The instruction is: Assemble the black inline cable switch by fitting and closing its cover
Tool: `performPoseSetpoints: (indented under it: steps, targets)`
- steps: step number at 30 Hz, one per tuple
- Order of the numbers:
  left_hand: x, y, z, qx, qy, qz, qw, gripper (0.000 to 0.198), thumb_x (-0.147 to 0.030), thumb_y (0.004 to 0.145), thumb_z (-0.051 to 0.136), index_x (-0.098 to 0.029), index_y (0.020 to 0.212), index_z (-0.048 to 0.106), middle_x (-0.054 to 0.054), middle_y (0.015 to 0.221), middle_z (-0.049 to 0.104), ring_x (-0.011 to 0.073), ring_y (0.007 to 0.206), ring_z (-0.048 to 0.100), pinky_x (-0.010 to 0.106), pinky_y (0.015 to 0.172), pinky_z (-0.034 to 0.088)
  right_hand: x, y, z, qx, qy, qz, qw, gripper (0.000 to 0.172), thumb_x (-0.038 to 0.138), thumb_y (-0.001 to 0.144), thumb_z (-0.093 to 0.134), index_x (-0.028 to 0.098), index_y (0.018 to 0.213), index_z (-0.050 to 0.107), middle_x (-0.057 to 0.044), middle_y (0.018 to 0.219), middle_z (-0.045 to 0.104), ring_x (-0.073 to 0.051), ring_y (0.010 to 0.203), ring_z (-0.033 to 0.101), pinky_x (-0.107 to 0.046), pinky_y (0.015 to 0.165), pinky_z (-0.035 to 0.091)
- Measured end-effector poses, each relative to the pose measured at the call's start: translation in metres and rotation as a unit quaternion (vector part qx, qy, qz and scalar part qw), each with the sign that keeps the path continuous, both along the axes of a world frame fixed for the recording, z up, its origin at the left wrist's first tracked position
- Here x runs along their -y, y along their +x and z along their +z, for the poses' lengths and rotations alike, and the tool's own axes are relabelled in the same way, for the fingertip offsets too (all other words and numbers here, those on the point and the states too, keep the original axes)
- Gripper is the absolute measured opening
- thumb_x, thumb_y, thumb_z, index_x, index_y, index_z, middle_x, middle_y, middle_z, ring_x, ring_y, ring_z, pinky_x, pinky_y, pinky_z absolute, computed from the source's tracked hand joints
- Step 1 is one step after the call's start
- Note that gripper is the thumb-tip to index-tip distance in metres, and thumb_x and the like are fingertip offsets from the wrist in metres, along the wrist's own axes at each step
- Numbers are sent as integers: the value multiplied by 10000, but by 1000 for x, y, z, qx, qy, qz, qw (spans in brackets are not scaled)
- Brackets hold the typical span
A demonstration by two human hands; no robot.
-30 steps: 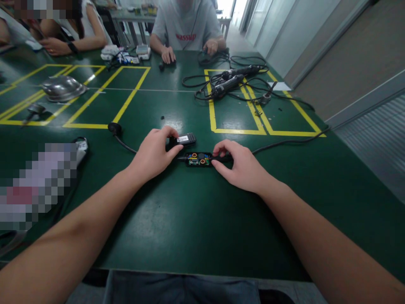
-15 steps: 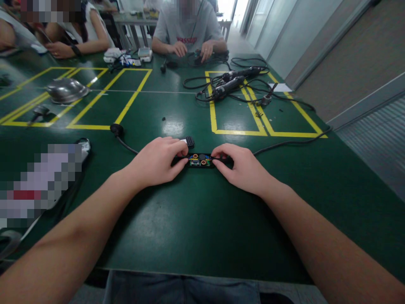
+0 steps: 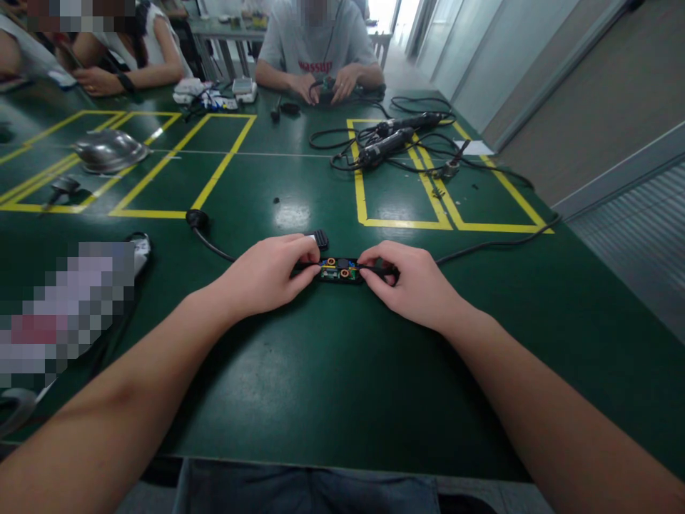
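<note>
Black, open casing point(image 3: 341, 271): our left hand point(image 3: 270, 273) and right hand point(image 3: 409, 280) pinch its ends; our left partly hides a ridged piece point(image 3: 322, 240); corded tools point(image 3: 385, 148) lie beyond our right.

A shiny metal dish point(image 3: 110, 152) and black corded tools point(image 3: 385, 146) lie across yellow tape lines point(image 3: 225, 164).

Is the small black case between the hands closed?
No, the black case lies open between the left hand and right hand, its circuit board showing.
</note>
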State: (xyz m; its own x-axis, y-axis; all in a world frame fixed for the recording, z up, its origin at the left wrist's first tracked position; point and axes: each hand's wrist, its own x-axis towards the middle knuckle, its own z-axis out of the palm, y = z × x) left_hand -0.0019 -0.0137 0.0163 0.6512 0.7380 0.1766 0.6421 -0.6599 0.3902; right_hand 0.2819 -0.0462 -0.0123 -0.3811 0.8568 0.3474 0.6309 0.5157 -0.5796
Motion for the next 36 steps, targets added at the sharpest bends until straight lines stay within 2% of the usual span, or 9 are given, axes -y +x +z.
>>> performPoseSetpoints:
  steps: [5,11,16,21,29,33,36]
  targets:
    - [-2,-3,2,55,-13,-6,998,187,-297,1028,603,-198,999,759,46,939,774,195,796,694,341,816,564,2,0,6,-19,1,-20,1000,114,253,999,670,246,989,783,-53,903,786,-215,724,653,-361,659,539]
    - [-5,-6,-1,54,-24,-11,998,204,-277,989,625,-184,1016,804,50,911,779,189,764,691,336,805,563,0,3,5,-15,2,-12,1000,127,220,972,659,240,963,784,-57,916,789,-216,733,657,-367,667,543]
    - [-9,-9,-3,46,-34,-20,998,210,-270,1024,650,-197,1044,847,65,981,812,205,833,742,337,815,567,-4,7,1,-8,-26,-5,1000,106,217,970,699,249,903,776,-53,913,812,-235,775,702,-391,720,579]
    - [-13,-11,-5,39,-31,-41,998,215,-267,1075,671,-222,1031,877,72,1080,852,222,949,789,343,881,592,-8,11,2,7,-34,9,999,106,229,980,752,267,893,799,-61,958,844,-287,917,758,-455,849,616]
    - [-7,-8,-5,8,25,-43,999,267,-257,1089,634,-198,1060,893,108,1113,835,271,1003,776,426,932,614,-8,10,-1,12,-57,-5,998,95,229,982,730,263,914,786,-61,956,852,-297,896,791,-447,804,604]
    - [-6,-5,-10,37,84,-20,996,255,-272,1065,664,-221,1040,913,135,1306,804,312,1186,739,519,1097,614,-6,7,-2,-1,-48,-4,999,80,225,965,704,262,905,745,-57,935,835,-282,867,778,-433,804,608]
    - [-9,-4,-15,59,96,33,993,308,-281,1084,641,-223,1233,904,151,1496,762,340,1333,712,583,1214,575,-4,4,-1,-2,-33,-6,999,69,225,963,691,256,923,738,-59,915,815,-275,841,755,-421,789,599]
